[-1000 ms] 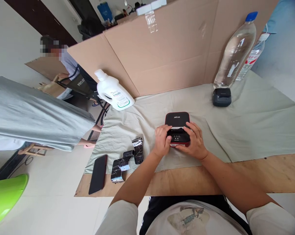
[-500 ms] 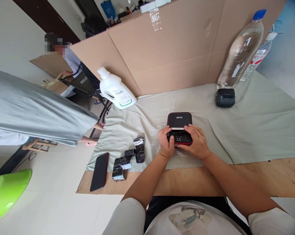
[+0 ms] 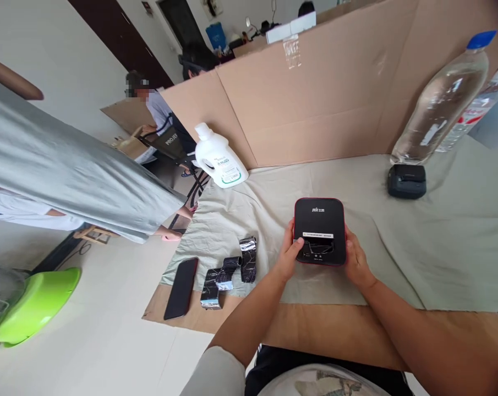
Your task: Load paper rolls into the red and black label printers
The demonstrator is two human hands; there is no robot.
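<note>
Between my two hands is a small black label printer [image 3: 319, 220] with a red edge, a white sticker strip and a dark slot across its lower half. My left hand [image 3: 289, 256] grips its left side, the thumb resting on top near the slot. My right hand [image 3: 357, 259] holds the right side, its fingers partly hidden. The printer looks lifted a little and tipped toward me; whether it touches the cloth is hard to tell. Left of it, a curled strip of shiny black film [image 3: 249, 263] lies near a dark phone [image 3: 181, 289].
A white jug [image 3: 226, 165] stands at the back left. Behind rises a cardboard wall [image 3: 315, 110]. At right are a large clear bottle [image 3: 442, 104], a labelled bottle [image 3: 471, 118] and a small black device [image 3: 407, 181]. A person in grey [image 3: 75, 159] stands at left, near a green tub [image 3: 42, 302].
My hands have shifted from the printer's top and front edge to its sides. The printer appears raised and closer to me. The view has turned left.
</note>
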